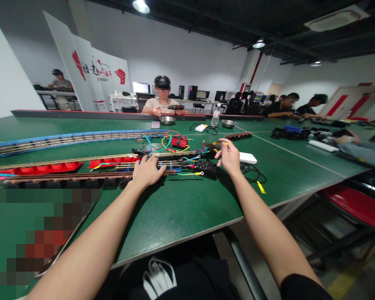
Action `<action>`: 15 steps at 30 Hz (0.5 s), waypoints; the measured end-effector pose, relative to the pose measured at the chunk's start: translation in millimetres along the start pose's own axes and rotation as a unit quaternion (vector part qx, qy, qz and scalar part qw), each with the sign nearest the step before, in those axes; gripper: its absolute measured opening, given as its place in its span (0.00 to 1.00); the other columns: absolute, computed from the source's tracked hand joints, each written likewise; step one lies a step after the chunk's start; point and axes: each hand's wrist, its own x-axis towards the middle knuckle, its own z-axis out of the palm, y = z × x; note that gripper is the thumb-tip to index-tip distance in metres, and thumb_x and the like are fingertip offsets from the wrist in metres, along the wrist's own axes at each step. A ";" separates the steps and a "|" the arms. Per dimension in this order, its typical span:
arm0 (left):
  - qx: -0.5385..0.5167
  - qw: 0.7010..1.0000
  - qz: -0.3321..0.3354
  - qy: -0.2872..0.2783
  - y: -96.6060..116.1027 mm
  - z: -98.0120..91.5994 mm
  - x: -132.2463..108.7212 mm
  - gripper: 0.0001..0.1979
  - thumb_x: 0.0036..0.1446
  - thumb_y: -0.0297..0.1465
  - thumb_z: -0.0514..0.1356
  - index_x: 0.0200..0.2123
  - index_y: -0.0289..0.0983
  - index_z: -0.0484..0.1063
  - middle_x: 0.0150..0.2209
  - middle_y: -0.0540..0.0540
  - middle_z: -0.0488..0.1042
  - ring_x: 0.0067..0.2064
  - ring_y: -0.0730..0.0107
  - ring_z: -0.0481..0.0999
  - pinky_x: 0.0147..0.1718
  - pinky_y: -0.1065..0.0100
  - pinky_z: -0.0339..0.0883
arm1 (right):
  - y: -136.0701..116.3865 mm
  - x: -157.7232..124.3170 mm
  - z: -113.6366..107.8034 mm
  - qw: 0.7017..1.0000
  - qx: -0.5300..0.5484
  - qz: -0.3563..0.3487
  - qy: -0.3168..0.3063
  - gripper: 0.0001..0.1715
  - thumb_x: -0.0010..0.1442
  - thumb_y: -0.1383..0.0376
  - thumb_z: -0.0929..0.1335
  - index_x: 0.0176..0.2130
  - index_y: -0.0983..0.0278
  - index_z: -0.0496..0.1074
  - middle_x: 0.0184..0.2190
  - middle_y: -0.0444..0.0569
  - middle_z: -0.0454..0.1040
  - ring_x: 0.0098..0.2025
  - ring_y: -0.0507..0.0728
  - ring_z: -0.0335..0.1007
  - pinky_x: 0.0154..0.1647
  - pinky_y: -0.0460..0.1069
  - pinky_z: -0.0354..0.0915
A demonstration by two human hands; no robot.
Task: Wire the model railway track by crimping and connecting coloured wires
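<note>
My left hand [147,171] lies palm down on a long rail of terminal blocks [81,180], its fingers spread over the wired section. My right hand [228,156] is raised a little above the table, its fingertips pinched on a yellow wire [222,143] near a tool with yellow handles. Between the hands sits a black terminal block [206,168] with coloured wires [162,146] running from it. A red terminal block [179,142] lies farther back among green, blue and yellow wire loops.
Red block strips [46,168] and a blue rail [65,138] run left across the green table [187,208]. A white box [248,158], two metal bowls [167,120], a water bottle [216,116] and a phone lie beyond. A person opposite holds a screwdriver; others sit at right.
</note>
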 end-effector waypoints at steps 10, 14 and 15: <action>0.002 1.000 -0.003 -0.006 -0.5 0.0 -0.1 0.30 0.62 0.48 0.43 0.57 0.36 0.66 0.63 0.42 0.62 0.65 0.47 0.55 0.57 0.45 0.55 | -15.1 22.9 8.4 0.983 -0.182 -0.001 -0.040 0.22 0.67 0.56 0.56 0.46 0.63 0.71 0.14 0.40 0.68 0.10 0.51 0.59 0.18 0.46 0.58; 0.003 1.000 -0.003 -0.004 -0.6 -0.1 0.0 0.31 0.62 0.48 0.43 0.57 0.36 0.66 0.63 0.41 0.62 0.65 0.47 0.55 0.57 0.45 0.55 | -29.2 49.0 15.0 0.965 -0.253 -0.003 -0.066 0.22 0.67 0.56 0.57 0.39 0.64 0.73 0.15 0.44 0.70 0.11 0.52 0.60 0.25 0.47 0.61; 0.002 1.000 -0.002 -0.004 -0.7 -0.2 0.1 0.31 0.62 0.49 0.43 0.57 0.35 0.66 0.64 0.41 0.61 0.65 0.47 0.55 0.57 0.45 0.55 | -30.7 53.8 17.2 0.964 -0.257 0.002 -0.074 0.22 0.67 0.56 0.57 0.39 0.64 0.74 0.15 0.44 0.70 0.11 0.52 0.60 0.25 0.48 0.62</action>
